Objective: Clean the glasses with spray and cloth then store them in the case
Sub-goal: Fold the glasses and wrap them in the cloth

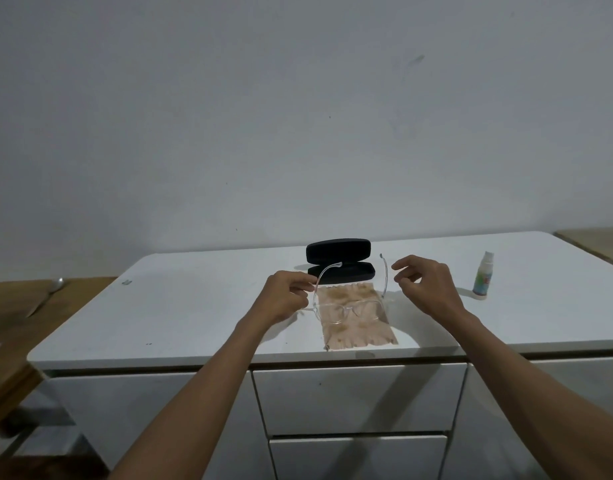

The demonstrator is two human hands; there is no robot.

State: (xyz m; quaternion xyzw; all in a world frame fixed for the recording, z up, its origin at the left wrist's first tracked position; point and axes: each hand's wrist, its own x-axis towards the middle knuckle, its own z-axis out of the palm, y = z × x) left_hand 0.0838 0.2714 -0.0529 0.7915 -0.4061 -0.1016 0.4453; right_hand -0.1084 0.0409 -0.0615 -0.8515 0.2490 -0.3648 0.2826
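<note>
Clear-framed glasses point(346, 311) hover just over a beige patterned cloth point(358, 332) that lies flat on the white counter point(194, 306). Both temples are unfolded and point away from me. My left hand point(284, 297) pinches the left temple near its hinge. My right hand point(426, 285) is beside the right temple with its fingers apart, and contact is not visible. A black glasses case point(339, 261) stands open just behind the cloth. A small white spray bottle point(482, 277) stands upright to the right of my right hand.
White drawers point(357, 396) sit under the counter's front edge. A lower wooden table point(17, 303) at the left carries a metal spoon point(54, 287). Another wooden surface point(596, 244) shows at the far right. A plain wall rises behind the counter.
</note>
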